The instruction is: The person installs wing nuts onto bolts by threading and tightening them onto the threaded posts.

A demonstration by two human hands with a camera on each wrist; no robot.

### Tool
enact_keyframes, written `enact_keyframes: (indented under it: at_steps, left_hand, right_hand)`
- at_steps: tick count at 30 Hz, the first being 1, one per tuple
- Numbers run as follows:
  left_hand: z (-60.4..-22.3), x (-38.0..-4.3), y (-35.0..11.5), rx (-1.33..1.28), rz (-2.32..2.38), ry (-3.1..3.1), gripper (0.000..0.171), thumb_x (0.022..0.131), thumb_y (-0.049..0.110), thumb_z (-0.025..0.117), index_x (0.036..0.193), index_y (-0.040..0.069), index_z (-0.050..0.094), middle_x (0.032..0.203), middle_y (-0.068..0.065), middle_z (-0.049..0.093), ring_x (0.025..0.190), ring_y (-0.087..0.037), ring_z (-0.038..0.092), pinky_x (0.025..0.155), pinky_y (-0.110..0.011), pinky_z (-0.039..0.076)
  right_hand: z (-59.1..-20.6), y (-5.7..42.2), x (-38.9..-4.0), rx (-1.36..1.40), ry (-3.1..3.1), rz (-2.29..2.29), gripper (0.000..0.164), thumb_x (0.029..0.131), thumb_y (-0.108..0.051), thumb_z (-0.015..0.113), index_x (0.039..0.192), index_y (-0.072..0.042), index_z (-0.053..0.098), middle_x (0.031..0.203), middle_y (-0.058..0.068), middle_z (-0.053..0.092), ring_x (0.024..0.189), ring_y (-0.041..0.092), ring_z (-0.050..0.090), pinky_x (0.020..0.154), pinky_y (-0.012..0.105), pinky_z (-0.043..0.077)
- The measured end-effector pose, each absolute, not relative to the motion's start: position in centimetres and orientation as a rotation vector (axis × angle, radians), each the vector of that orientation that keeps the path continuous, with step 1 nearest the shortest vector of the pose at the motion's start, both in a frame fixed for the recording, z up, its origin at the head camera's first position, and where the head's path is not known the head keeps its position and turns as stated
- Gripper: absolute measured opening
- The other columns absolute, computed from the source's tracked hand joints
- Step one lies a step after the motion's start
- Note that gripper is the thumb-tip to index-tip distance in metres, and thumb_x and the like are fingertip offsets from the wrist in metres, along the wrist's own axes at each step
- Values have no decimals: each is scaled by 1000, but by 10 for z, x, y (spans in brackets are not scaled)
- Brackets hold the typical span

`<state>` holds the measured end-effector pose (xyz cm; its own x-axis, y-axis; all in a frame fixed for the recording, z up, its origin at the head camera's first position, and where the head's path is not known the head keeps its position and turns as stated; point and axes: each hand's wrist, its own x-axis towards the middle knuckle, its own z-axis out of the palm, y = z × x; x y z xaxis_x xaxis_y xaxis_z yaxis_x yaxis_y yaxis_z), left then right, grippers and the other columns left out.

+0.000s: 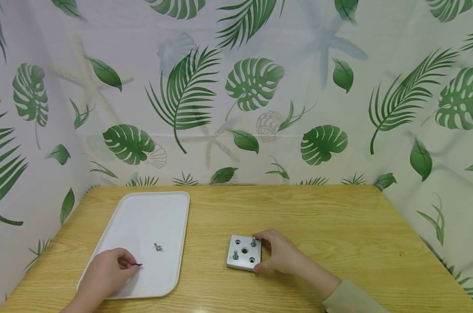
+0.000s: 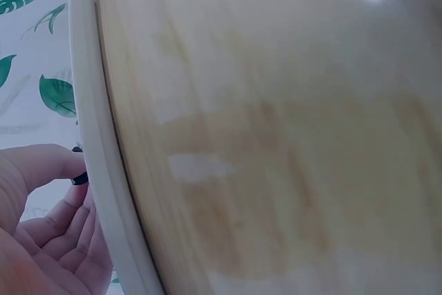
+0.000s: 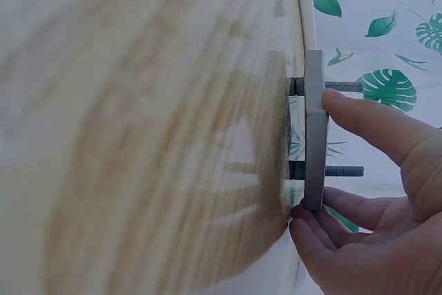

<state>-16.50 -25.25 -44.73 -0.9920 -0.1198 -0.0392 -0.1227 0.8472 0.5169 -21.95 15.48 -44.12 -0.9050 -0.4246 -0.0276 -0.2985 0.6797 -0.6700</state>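
My left hand [image 1: 109,270] is over the near part of a white tray [image 1: 154,213], pinching a small dark piece [image 1: 138,264] between thumb and finger; its exact kind is too small to tell. Farther up the tray lies a little group of shiny metal fasteners [image 1: 158,247]. On the right, my right hand [image 1: 281,254] grips a square silver metal plate [image 1: 244,257] by its edges, thumb and fingers on opposite sides. Two threaded bolts [image 3: 344,171] pass through the plate, shanks up and heads beneath, holding it slightly above the table. Three other holes show in its face.
The wooden table [image 1: 318,217] carries the tray at the left and the plate near the middle. Behind and at both sides hangs a leaf-patterned cloth [image 1: 291,143]. The tray has a low raised rim.
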Motion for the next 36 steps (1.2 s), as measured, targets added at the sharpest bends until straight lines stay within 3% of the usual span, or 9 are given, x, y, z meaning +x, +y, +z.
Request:
enact_keyframes:
  at_steps: [26,36]
  left_hand:
    - [-444,-164,-255,-267,1055,2899,12,80,17,74,91,11,75,81,1,72,71,-7,62,59,-23,47]
    - [-449,-164,-251,-306,1249,2812,15,81,12,72,93,3,74,78,-3,72,63,-9,65,55,-21,50]
  right_hand:
    - [-439,156,-221,-612,2705,-1013,78,61,-25,89,126,-2,55,123,9,56,116,27,53,102,45,40]
    - [-440,156,-222,-604,2684,-1008,79,61,-25,89,128,-3,54,123,8,56,115,26,54,100,42,42]
